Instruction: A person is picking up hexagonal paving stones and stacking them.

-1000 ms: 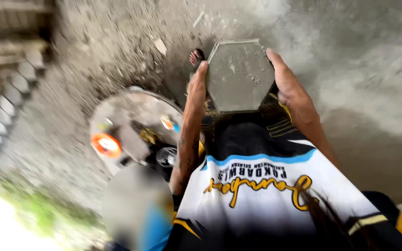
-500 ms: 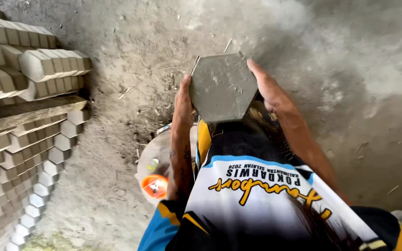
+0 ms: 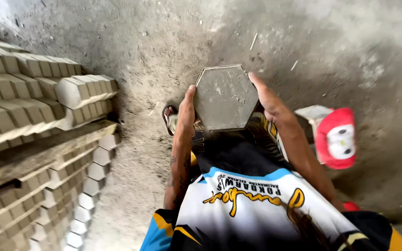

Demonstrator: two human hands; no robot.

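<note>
Below, hexagonal block [image 3: 225,97] between both hands [image 3: 187,109], fingers perhaps hidden underneath.

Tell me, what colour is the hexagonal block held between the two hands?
The hexagonal block is plain grey, cement-like, with pale speckles; the head view shows it.

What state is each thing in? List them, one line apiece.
Hexagonal block: held flat between both hands, above the ground.
Left hand: pressed to the block's left edge.
Right hand: pressed to the block's right edge.
Stacked blocks: set on edge in rows on boards, at the left.
Red toy: lying on the ground, untouched.
Ground: dusty, with bits of debris.
</note>
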